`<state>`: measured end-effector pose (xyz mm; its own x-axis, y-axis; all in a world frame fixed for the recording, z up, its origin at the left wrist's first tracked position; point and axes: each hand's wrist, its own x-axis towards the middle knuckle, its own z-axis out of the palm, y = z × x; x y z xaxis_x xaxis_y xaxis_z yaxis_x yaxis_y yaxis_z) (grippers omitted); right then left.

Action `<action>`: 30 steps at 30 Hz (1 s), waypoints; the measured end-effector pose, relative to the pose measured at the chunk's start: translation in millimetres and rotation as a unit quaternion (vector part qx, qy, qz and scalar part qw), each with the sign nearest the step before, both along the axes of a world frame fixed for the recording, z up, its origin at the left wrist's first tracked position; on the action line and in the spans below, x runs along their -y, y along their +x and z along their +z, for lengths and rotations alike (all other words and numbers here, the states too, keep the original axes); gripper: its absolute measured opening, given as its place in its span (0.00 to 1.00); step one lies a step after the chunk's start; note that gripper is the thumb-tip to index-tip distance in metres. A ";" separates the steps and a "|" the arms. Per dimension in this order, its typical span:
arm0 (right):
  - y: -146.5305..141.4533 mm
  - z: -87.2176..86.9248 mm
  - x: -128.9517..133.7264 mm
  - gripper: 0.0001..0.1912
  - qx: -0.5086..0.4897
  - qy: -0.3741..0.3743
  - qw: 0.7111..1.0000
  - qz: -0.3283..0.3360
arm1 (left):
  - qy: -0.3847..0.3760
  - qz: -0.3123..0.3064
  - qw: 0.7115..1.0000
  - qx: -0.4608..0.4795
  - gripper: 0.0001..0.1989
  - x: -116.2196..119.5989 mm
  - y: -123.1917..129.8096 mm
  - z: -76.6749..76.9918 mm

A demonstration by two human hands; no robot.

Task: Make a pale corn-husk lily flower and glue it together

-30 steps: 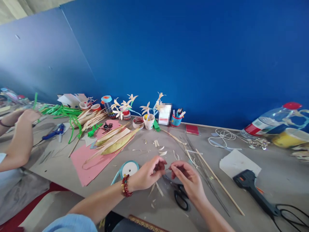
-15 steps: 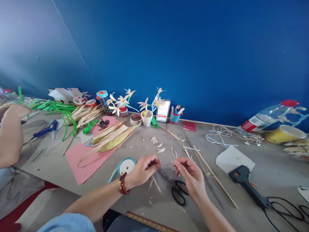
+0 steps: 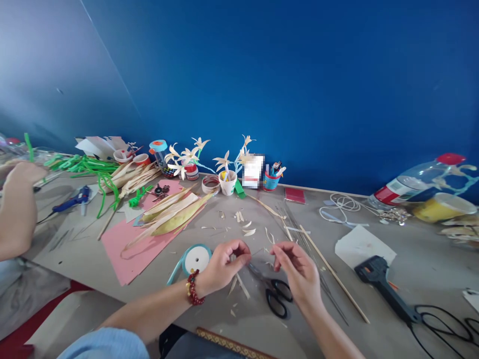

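Note:
My left hand [image 3: 228,263], with a red bead bracelet at the wrist, is pinched closed over the table; a thin wire-like strand [image 3: 257,253] sticks out from its fingertips toward the right. Facing it, my right hand [image 3: 295,269] has thumb and fingers curled together near the strand's other end; whatever they grip is too small to make out. Black-handled scissors [image 3: 277,298] lie beneath and between the hands. A roll of teal ribbon [image 3: 196,260] rests beside my left hand. Pale husk scraps [image 3: 249,232] are scattered beyond the fingers.
Pink paper [image 3: 123,249] with dried husks [image 3: 179,214] lies left. Wires and a wooden stick [image 3: 337,276] lie right, near a black glue gun [image 3: 387,289]. Husk flowers in a cup [image 3: 227,185] stand by the wall. Another person's arm [image 3: 17,209] is at far left.
Both hands have shifted very slightly to the right, and the thin strand at my left fingertips shows more clearly. The other person's arm has barely moved.

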<state>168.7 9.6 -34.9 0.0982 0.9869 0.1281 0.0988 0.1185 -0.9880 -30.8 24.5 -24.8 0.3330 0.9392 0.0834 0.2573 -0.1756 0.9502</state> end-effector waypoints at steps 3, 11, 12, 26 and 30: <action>1.7 1.9 0.2 0.16 0.037 0.017 0.999 0.029 | -0.045 -0.008 0.998 0.045 0.10 -2.1 -1.0 -2.4; -7.6 -1.1 3.5 0.17 0.045 -0.022 0.993 0.109 | -0.078 -0.051 0.995 0.048 0.11 0.2 1.9 -0.7; -6.9 -0.2 3.4 0.17 0.049 -0.021 0.992 0.114 | -0.073 -0.057 0.995 0.037 0.10 0.6 1.8 -0.7; 1.4 -5.7 0.4 0.19 0.199 0.016 0.971 0.134 | 0.043 -0.011 0.999 -0.021 0.07 -0.2 -2.1 -7.8; 0.8 -4.7 -2.0 0.12 0.387 0.048 0.902 0.187 | 0.064 0.047 0.996 -0.026 0.06 0.3 -4.8 -10.4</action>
